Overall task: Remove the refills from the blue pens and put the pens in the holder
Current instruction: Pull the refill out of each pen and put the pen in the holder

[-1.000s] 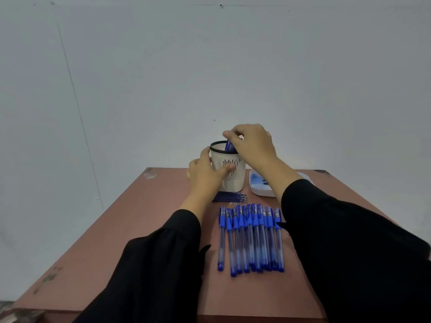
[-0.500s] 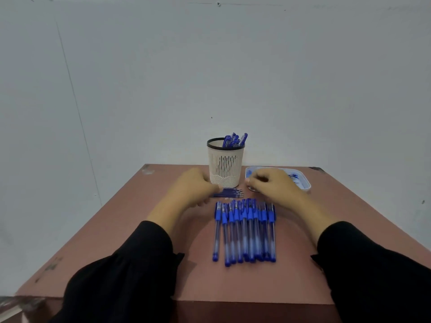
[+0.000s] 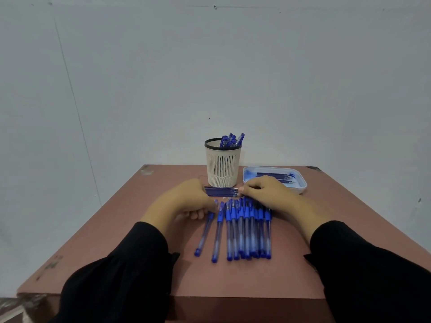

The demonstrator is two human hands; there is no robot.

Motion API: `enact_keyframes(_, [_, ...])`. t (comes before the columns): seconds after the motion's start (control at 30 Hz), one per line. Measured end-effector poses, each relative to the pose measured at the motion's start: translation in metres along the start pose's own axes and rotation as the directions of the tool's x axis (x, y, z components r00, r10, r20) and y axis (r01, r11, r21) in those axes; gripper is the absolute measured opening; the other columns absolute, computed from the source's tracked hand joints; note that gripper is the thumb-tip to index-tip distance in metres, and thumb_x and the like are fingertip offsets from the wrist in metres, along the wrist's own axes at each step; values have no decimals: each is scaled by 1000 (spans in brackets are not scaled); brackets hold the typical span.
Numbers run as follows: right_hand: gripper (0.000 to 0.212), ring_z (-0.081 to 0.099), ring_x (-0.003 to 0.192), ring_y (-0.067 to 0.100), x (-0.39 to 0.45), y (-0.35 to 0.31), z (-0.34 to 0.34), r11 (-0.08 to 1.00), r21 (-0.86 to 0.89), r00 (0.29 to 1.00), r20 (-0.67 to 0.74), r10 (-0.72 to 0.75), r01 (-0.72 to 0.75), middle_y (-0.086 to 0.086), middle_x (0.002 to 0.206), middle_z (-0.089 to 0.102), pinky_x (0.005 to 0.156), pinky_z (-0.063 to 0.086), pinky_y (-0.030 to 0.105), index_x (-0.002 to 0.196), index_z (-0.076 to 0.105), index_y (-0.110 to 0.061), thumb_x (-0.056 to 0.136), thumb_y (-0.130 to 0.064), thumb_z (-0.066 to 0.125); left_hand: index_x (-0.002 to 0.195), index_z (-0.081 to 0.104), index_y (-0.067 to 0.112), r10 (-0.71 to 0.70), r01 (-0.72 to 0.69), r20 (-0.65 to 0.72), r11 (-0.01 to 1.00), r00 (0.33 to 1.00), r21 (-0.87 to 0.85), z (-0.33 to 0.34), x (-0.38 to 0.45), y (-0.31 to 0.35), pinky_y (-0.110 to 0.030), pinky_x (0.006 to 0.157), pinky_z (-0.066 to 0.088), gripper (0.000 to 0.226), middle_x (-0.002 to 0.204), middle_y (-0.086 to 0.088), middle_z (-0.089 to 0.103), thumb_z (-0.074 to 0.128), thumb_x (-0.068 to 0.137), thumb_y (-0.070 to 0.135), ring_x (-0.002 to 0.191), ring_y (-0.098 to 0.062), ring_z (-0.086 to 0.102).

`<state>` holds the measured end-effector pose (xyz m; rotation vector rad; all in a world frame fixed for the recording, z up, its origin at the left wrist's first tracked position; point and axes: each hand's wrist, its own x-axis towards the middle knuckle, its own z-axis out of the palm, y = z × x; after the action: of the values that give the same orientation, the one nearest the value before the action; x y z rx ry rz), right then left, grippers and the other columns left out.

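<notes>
Several blue pens (image 3: pixel 247 234) lie side by side on the brown table (image 3: pixel 112 231). The leftmost pen (image 3: pixel 204 234) lies tilted and apart from the row. My left hand (image 3: pixel 186 201) pinches its capped top end with curled fingers. My right hand (image 3: pixel 268 194) rests on the caps of the row, fingers bent down onto them. Behind the hands lies a small pile of loose refills (image 3: pixel 221 191). The cream slotted holder (image 3: pixel 222 166) stands upright further back with several blue pens (image 3: pixel 233 139) in it.
A white and blue tray (image 3: pixel 302 188) right of the holder holds more refills (image 3: pixel 275 176). A pale wall rises just behind the table. The table's front edge lies under my black sleeves.
My right hand has come down from the holder's rim and my left hand from its side, both to the tops of the pens. The leftmost pen has been pulled left and tilted.
</notes>
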<state>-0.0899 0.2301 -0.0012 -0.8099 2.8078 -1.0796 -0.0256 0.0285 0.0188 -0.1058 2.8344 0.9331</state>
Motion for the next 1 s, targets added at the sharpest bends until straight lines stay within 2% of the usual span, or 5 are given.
enact_keyframes(0.27, [25, 62, 90, 7, 1, 2, 0, 1000, 24, 999, -38, 1, 0, -10, 93, 69, 85, 50, 32, 78, 71, -31, 94, -41, 54, 65, 57, 8, 11, -17, -100, 998, 995, -56, -4, -1, -1, -17, 39, 38, 20, 47, -3, 58, 58, 80, 20, 43, -17, 52])
enact_keyframes(0.47, [15, 69, 88, 12, 2, 2, 3, 965, 262, 994, -110, 5, 24, -4, 89, 73, 88, 55, 34, 90, 75, -24, 93, -28, 61, 88, 54, 9, 159, -194, -191, 964, 969, -182, -3, 3, -4, -27, 52, 49, 3, 61, -5, 63, 53, 88, 12, 48, -15, 57])
enact_keyframes(0.6, [26, 66, 90, 4, -1, -7, 4, 946, 307, 988, -144, -63, 106, -7, 102, 69, 69, 50, 9, 113, 70, -25, 90, -14, 64, 109, 54, 22, 283, -302, -205, 951, 937, -68, 5, 8, -2, -24, 49, 46, 17, 74, -3, 60, 49, 93, 18, 58, -14, 53])
enact_keyframes(0.77, [21, 64, 76, -3, -4, -15, 0, 946, 279, 977, -179, -115, 162, -3, 94, 71, 61, 49, 10, 100, 75, -27, 86, -13, 68, 115, 62, 28, 475, -456, -287, 880, 832, 136, 13, 9, 1, -23, 61, 38, 26, 78, 13, 58, 50, 93, 20, 67, -1, 50])
enact_keyframes(1.0, [18, 67, 81, 3, -5, -16, -4, 945, 287, 971, -221, -97, 159, -8, 88, 72, 64, 51, 12, 99, 75, -19, 82, -12, 73, 107, 61, 29, 547, -346, -395, 809, 738, 475, 21, 14, 5, -26, 58, 34, 25, 93, 6, 65, 39, 99, 37, 81, -13, 56])
